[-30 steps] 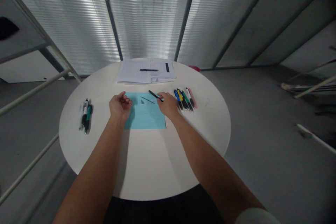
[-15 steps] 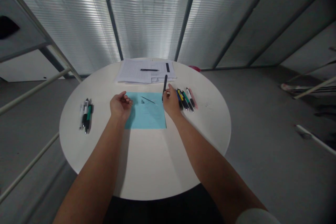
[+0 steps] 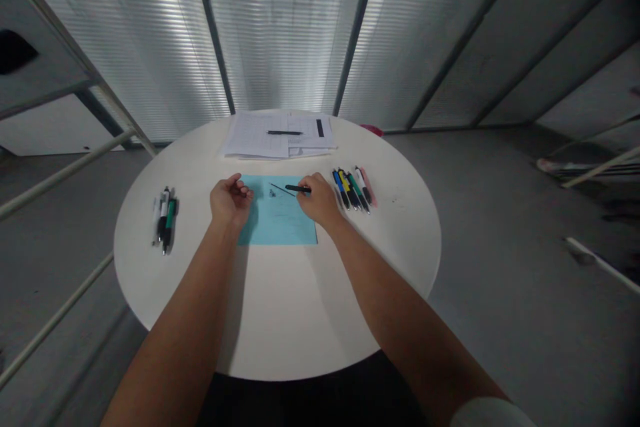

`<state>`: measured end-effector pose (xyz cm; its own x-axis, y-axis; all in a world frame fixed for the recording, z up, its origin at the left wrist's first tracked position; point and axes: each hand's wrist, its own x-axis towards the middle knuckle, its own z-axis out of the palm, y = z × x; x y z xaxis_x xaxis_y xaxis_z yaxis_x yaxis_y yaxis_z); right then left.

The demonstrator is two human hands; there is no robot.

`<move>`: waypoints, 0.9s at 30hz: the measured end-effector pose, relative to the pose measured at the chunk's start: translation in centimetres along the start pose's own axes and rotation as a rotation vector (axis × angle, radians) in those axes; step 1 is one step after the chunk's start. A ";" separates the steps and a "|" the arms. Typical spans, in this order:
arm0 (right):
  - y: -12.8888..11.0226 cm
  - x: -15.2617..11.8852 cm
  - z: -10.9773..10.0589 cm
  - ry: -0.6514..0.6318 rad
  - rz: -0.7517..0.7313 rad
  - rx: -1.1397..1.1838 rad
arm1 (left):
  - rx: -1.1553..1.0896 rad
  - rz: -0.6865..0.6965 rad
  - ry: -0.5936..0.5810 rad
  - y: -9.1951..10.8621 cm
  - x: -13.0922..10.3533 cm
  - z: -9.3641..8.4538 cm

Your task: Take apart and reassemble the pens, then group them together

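Observation:
My right hand (image 3: 320, 200) pinches a black pen barrel (image 3: 297, 188), which lies nearly level and points left over the blue sheet (image 3: 280, 227). Beneath its tip, a thin dark pen refill (image 3: 281, 189) rests slantwise on that sheet. Small dark bits (image 3: 272, 193) sit close by, too tiny to name. At the sheet's left edge, my left hand (image 3: 231, 201) is turned palm up with its fingers curled in. Something dark shows at those fingertips, but I cannot make out what it is.
Several coloured pens (image 3: 352, 188) lie in a row right of the sheet. More pens (image 3: 165, 220) are grouped at the table's left. A stack of papers (image 3: 255, 137) with a black pen (image 3: 285, 133) on top occupies the back of the round white table (image 3: 280, 320).
My right hand has tipped the black pen barrel from nearly upright to nearly level and moved it left over the blue sheet. My left hand stays in place.

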<state>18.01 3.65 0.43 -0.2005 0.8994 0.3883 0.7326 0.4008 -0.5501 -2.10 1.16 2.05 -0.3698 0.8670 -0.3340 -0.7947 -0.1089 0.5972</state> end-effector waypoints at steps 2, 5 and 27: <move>-0.2 -0.2 0.1 -0.054 -0.039 -0.074 | 0.003 0.002 -0.003 0.0 0.1 0.0; -0.4 -0.3 0.2 -0.098 -0.074 -0.137 | 0.006 0.011 -0.010 0.0 0.1 -0.1; 0.0 0.3 0.4 0.089 -0.066 0.011 | 0.290 0.237 -0.124 -1.4 0.2 0.0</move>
<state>17.69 3.96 0.22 -0.1896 0.8521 0.4878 0.7125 0.4612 -0.5288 -1.07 1.45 1.18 -0.4515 0.8885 -0.0822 -0.5188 -0.1864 0.8343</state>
